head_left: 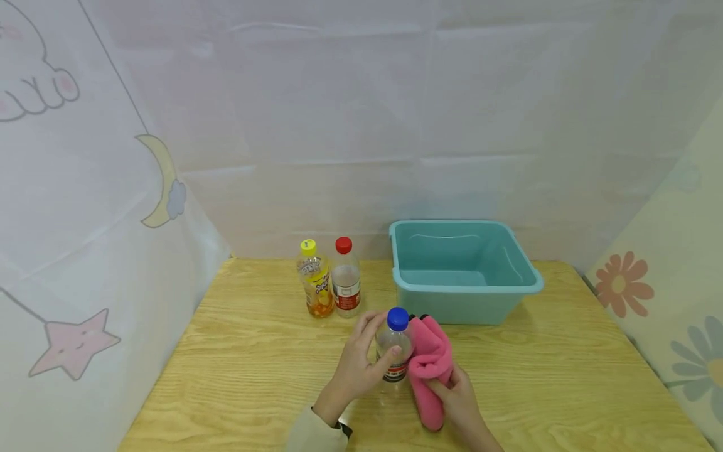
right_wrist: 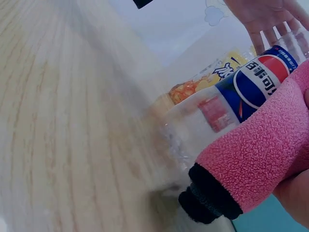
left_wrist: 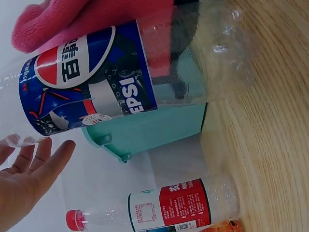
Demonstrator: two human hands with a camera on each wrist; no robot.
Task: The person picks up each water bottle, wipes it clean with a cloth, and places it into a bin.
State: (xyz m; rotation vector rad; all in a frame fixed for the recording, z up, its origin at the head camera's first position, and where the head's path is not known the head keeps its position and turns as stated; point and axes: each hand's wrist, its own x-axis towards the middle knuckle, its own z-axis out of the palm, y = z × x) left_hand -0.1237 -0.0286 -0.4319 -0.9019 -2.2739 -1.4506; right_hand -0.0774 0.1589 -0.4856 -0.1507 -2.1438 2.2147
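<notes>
A clear Pepsi bottle with a blue cap stands upright on the table in front of me. My left hand is at the bottle's upper left side, thumb across its front in the head view. In the left wrist view the fingers are extended beside the bottle's shoulder. My right hand grips a folded pink towel with black edging, thumb on its near face. The towel is close along the bottle's right side, and overlaps it in the right wrist view.
A teal plastic basin stands at the back right. Behind and left of my hands are a red-capped bottle and a yellow-capped bottle with orange on its label, side by side. A printed cloth hangs behind the wooden table.
</notes>
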